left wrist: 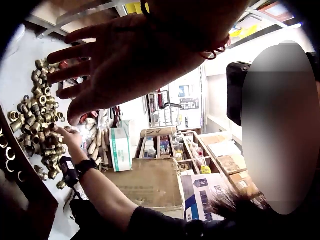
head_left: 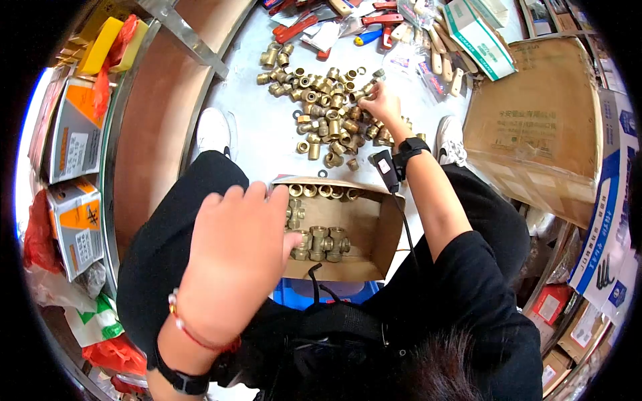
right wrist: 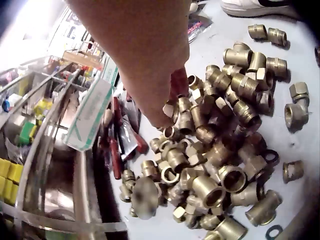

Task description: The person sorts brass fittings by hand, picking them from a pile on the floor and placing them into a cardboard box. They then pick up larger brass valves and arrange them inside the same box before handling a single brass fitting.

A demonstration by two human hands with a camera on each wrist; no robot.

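dark hair and a black-sleeved shoulder fill the bottom of the head view, nearest the lens; a person sits over a pale floor (head_left: 267, 134).

largest in reach is the open cardboard box (head_left: 384, 230) between the knees. it holds a row of brass fittings along its far wall and a few tee-shaped ones on its bottom. the left hand (head_left: 234, 260) hovers over the box's near left corner, fingers straight and spread, holding nothing; the left wrist view shows the same splayed palm (left wrist: 125, 60).

beyond the box, past the fingertips of both hands, lies the loose heap of brass fittings (head_left: 328, 113) on the floor. the right hand (head_left: 382, 103) is stretched out to the heap's far right edge, with the box well behind its wrist. in the right wrist view its thumb and fingers (right wrist: 165, 107) come down together onto one small brass fitting (right wrist: 170, 108) on top of the pile; they seem to pinch it, though the contact is partly hidden.

judging by this, the step in hand is picking a fitting from the heap for packing in the box. the next move likely calls for a firm pinch, a lift clear of the neighbours, and a draw back toward the box.

to the right of the reaching arm stands a bigger closed carton (head_left: 535, 120); red-handled tools (head_left: 294, 28) lie past the heap.
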